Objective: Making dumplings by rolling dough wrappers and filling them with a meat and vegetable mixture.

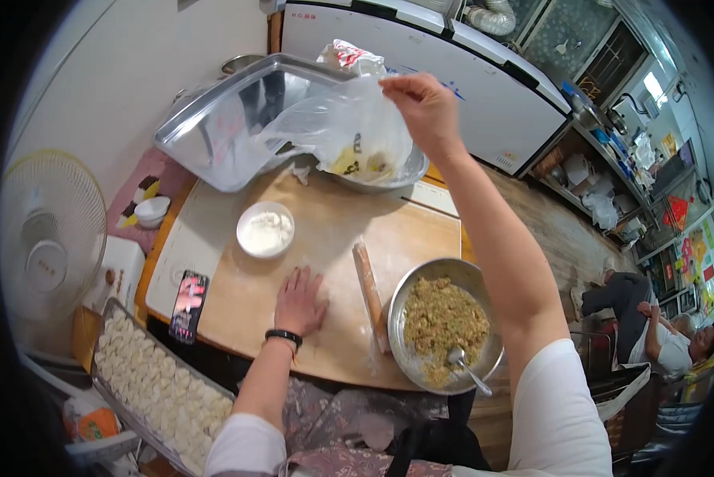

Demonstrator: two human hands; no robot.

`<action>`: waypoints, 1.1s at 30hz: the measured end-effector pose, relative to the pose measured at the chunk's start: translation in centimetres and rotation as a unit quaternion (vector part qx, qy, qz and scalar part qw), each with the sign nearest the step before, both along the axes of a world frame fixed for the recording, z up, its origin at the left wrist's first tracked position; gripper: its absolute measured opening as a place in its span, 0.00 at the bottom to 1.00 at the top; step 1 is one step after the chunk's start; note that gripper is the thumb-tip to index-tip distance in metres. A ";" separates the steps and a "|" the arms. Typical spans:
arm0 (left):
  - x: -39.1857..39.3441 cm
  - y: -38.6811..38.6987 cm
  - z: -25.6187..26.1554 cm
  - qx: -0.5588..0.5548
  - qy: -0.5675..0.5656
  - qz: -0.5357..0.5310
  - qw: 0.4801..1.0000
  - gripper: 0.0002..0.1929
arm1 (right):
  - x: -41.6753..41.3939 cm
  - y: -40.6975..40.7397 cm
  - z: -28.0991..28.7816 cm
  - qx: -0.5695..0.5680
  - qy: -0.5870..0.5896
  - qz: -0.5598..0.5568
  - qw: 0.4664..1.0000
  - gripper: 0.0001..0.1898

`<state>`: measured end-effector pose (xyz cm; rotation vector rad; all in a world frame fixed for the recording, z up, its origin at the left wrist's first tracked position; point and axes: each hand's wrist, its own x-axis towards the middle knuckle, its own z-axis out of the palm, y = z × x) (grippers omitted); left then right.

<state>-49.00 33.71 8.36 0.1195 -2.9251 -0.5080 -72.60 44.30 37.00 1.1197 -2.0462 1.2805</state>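
My left hand [301,301] lies palm down, fingers spread, on the floured wooden board [243,304]. Raised at the back, my right hand [422,107] pinches the edge of a translucent plastic sheet or bag [363,119], which hangs over a metal bowl [413,173]. Something yellowish shows through the plastic. A white bowl of flour [266,231] stands beyond my left hand. A floured rolling pin [370,295] rests on the board, left of a steel bowl [395,298] of minced filling [443,316] with a metal spoon [470,372] in it.
A large metal tray [184,113] leans at the back left. A phone [189,305] lies at the left table edge, near a tray of dumplings [154,381] and a fan [50,244]. A white chest freezer [392,50] stands behind. Another person [661,343] sits at the far right.
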 end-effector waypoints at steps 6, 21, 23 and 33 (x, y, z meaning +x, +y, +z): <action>2.8 -1.1 -2.0 0.091 0.083 0.031 0.992 0.20 | 12.8 4.4 -0.8 0.013 -0.014 0.060 0.998 0.07; 9.8 3.5 13.6 0.476 0.192 -0.053 0.857 0.07 | 27.9 17.8 -14.2 0.198 -0.294 0.097 0.930 0.06; 8.7 4.8 14.3 0.499 0.135 -0.080 0.853 0.08 | 28.5 18.6 -14.8 0.210 -0.296 0.100 0.926 0.06; 2.3 4.6 5.8 0.277 0.179 -0.030 0.944 0.14 | 29.0 20.1 -16.1 0.225 -0.267 0.122 0.929 0.09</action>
